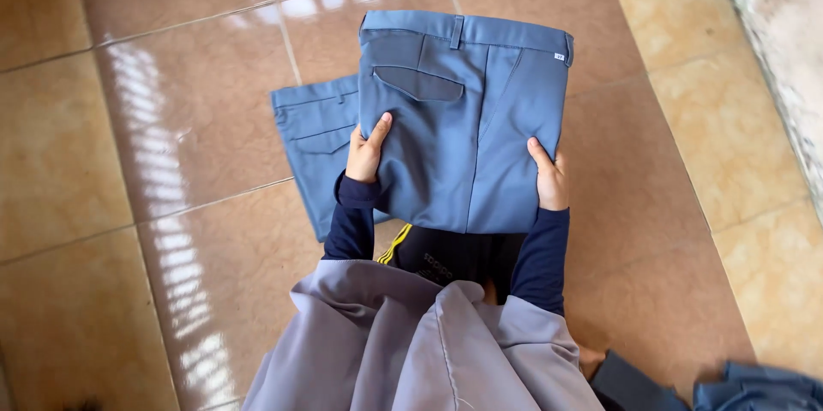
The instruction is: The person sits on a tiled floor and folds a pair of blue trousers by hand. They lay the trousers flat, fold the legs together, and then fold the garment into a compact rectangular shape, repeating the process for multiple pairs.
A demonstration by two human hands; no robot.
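I see the folded blue trousers [467,120] held up in the middle of the view, waistband at the far edge, back pocket flap facing me. My left hand [367,152] is closed on their left edge, thumb on the front, fingers hidden behind the cloth. My right hand [551,178] is closed on the right edge the same way. A second folded blue pair [315,141] lies flat on the tiled floor [171,162] just left of and behind the held pair. Grey cloth [420,351] covers the near side, with more blue fabric [754,390] bunched at the near right corner.
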